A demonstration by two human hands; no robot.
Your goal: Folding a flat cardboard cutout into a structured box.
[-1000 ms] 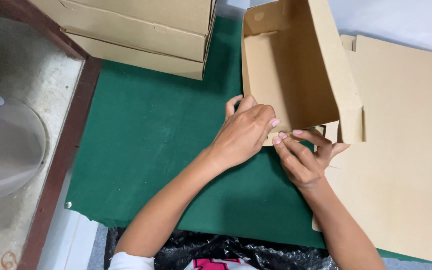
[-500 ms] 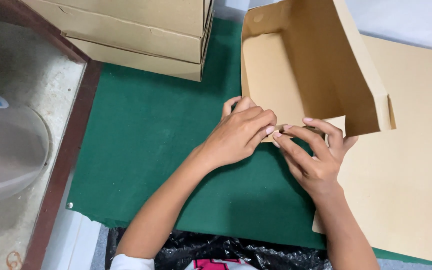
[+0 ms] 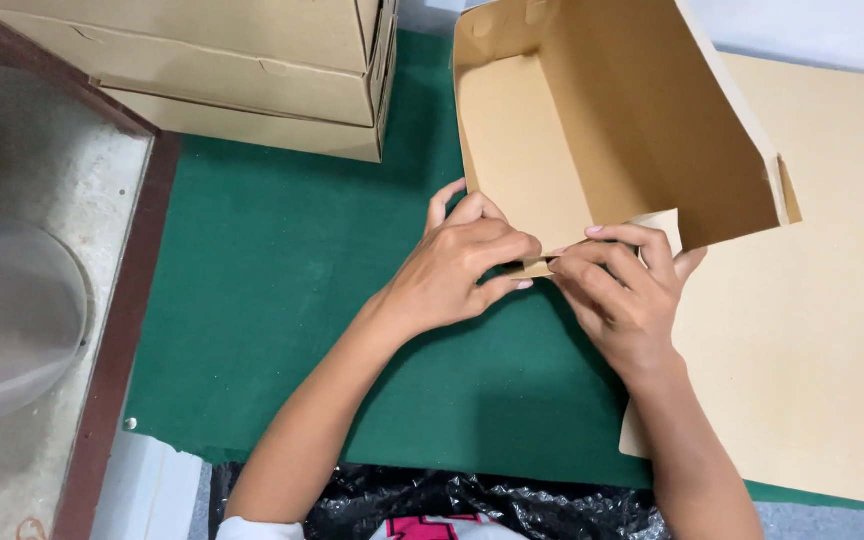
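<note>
Head view, looking straight down: a half-folded cardboard box (image 3: 592, 140) stands open on the green mat (image 3: 282, 300), and both hands are right at its near edge. The left hand (image 3: 457, 265) is curled over the box's near left corner, fingers bent and pressing down. The right hand (image 3: 622, 290) sits just beside it at the near wall, its fingertips (image 3: 592, 250) pinching a small cardboard flap (image 3: 652, 225) that pokes out below the big side panel. The two hands almost touch over the fold.

The step in hand looks like tucking that near flap so the front wall locks. The far and right walls are already up; the near one is not yet set. The next move likely calls for a firm push inward with the right fingers while the left braces the corner so the box doesn't slide.

Right of the box lie flat cardboard sheets (image 3: 812, 350). Beyond its left side, a stack of finished boxes (image 3: 242, 70) sits on the mat. Well left of the box, a clear plastic dome (image 3: 12, 320).
</note>
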